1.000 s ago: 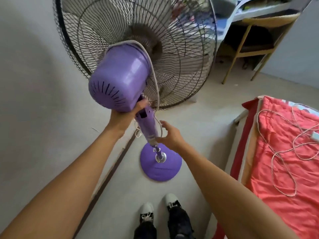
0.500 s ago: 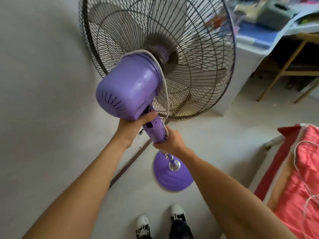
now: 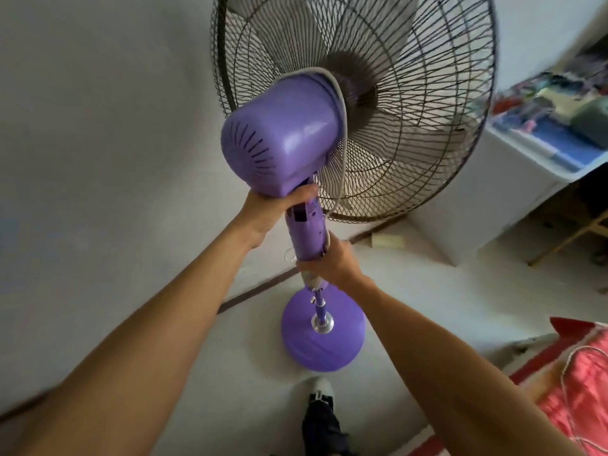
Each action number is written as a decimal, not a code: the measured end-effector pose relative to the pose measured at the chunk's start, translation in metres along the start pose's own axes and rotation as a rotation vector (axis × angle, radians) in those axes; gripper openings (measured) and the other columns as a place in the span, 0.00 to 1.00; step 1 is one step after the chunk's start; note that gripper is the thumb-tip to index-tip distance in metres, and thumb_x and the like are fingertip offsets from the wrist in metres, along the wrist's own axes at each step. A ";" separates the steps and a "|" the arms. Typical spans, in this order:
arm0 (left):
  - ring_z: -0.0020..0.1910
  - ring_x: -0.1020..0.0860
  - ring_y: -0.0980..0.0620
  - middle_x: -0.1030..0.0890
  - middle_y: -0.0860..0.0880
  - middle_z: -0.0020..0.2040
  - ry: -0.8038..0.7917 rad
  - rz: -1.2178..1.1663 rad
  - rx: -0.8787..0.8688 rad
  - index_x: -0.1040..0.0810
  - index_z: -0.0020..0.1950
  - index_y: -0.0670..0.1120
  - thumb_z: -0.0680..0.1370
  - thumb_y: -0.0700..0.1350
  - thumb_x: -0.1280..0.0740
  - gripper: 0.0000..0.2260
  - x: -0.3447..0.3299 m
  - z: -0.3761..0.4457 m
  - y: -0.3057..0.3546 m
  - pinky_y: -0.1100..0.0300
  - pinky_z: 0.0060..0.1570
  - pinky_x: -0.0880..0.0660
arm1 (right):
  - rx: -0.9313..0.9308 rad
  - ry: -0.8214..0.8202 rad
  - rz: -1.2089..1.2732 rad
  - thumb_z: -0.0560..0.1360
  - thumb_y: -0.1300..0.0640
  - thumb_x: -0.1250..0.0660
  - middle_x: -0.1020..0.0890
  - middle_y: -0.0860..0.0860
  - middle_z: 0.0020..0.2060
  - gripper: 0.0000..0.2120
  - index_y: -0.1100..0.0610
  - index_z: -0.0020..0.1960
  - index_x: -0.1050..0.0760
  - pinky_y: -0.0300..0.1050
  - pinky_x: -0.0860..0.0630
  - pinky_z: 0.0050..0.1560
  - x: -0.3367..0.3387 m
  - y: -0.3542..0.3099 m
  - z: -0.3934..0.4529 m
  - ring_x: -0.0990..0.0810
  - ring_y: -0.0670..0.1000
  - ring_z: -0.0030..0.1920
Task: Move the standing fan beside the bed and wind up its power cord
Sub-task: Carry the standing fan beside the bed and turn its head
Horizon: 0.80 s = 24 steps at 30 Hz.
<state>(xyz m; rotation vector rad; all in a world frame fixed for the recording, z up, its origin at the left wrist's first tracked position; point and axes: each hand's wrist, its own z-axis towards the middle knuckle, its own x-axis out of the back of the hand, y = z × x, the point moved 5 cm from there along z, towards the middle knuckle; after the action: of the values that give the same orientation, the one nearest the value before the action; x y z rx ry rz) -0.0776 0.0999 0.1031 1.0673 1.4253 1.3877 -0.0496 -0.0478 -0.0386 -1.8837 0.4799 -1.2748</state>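
The purple standing fan [image 3: 279,136] fills the middle of the frame, seen from behind and above, with its wire grille [image 3: 394,93] and grey blades in the upper centre and upper right. Its round purple base [image 3: 302,350] sits low in the centre of the frame on the pale floor [image 3: 427,301], just ahead of a dark shoe [image 3: 320,409] with a white toe.

The left hand [image 3: 273,209] is clenched around the neck of the fan right under the motor housing. The right hand [image 3: 332,261] grips lower down, wrapped around the bottom end of the purple control column [image 3: 306,232] where it meets the thinner pole [image 3: 318,307].

A grey power cord [image 3: 342,133] runs over the top rim of the motor housing and down along the right side of the column toward the right hand; where it ends cannot be made out.

The bed [image 3: 579,383], covered in pink-red fabric with a thin white cable lying on it, occupies the lower right corner, well apart from the fan base. A white worktop [image 3: 513,153] with blurred, colourful clutter stands at the right edge. A plain grey wall [image 3: 98,126] takes up the left side.
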 end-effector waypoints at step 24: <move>0.57 0.18 0.53 0.15 0.55 0.56 0.853 0.025 -0.034 0.18 0.57 0.56 0.63 0.52 0.19 0.23 0.337 -0.357 0.042 0.54 0.58 0.21 | 0.634 -0.621 -0.216 0.57 0.41 0.21 0.16 0.50 0.42 0.31 0.53 0.55 0.24 0.46 0.19 0.44 -0.318 -0.266 -0.175 0.17 0.53 0.42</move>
<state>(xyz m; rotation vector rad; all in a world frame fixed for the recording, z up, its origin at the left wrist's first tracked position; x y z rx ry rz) -0.5119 0.3289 0.1461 0.4564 1.9553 1.9990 -0.3725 0.2623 0.0100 -1.6684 -0.4210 -0.7648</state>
